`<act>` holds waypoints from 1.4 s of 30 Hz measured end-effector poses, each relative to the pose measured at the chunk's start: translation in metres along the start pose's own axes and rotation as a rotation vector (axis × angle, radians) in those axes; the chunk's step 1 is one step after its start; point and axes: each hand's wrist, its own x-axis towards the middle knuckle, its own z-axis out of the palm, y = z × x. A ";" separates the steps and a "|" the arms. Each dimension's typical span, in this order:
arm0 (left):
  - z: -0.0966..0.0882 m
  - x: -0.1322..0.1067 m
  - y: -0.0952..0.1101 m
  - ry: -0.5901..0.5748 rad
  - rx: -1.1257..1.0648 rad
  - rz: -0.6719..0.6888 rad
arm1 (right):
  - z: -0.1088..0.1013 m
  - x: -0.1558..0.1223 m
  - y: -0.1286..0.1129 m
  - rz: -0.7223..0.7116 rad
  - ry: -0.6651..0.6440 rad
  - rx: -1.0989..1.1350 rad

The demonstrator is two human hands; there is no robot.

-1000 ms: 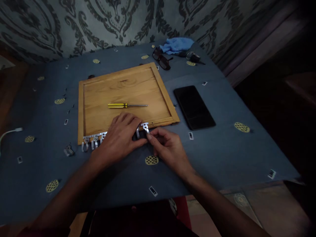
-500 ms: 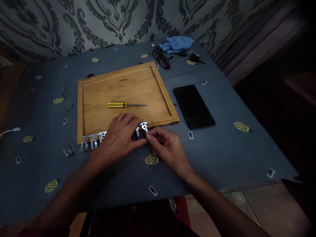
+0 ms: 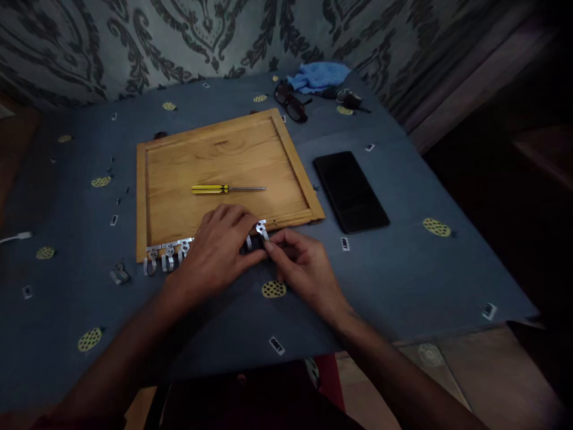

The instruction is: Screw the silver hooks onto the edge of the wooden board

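Note:
A metal hook rail (image 3: 169,248) with several curved hooks lies along the near edge of a framed wooden panel (image 3: 215,158). My left hand (image 3: 219,242) is closed over the middle of the rail and hides part of it; the thumb reaches toward the right. With thumb and fingertips, my right hand (image 3: 302,263) pinches the hook at the rail's right end. On the panel, beyond my left hand, rests a screwdriver (image 3: 228,189) with a yellow and black handle. Small dark holes show in the panel's edge, just right of the rail.
Right of the panel lies a black phone or tablet (image 3: 351,191). Sunglasses (image 3: 293,103), a blue cloth (image 3: 319,77) and a dark key-like item (image 3: 349,98) are at the back. A small metal piece (image 3: 120,273) is left of the rail, a white cable end (image 3: 20,236) farther left.
The view has shifted slightly, so the panel and items appear a little farther left. Both hands keep their hold on the rail, with hardly any movement.

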 end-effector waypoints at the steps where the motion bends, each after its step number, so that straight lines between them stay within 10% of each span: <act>1: -0.001 0.000 0.001 -0.002 0.001 -0.005 | 0.000 0.000 -0.001 0.004 0.001 -0.004; 42: -0.001 0.001 -0.001 -0.012 -0.010 -0.015 | -0.001 -0.003 -0.007 -0.055 0.010 -0.126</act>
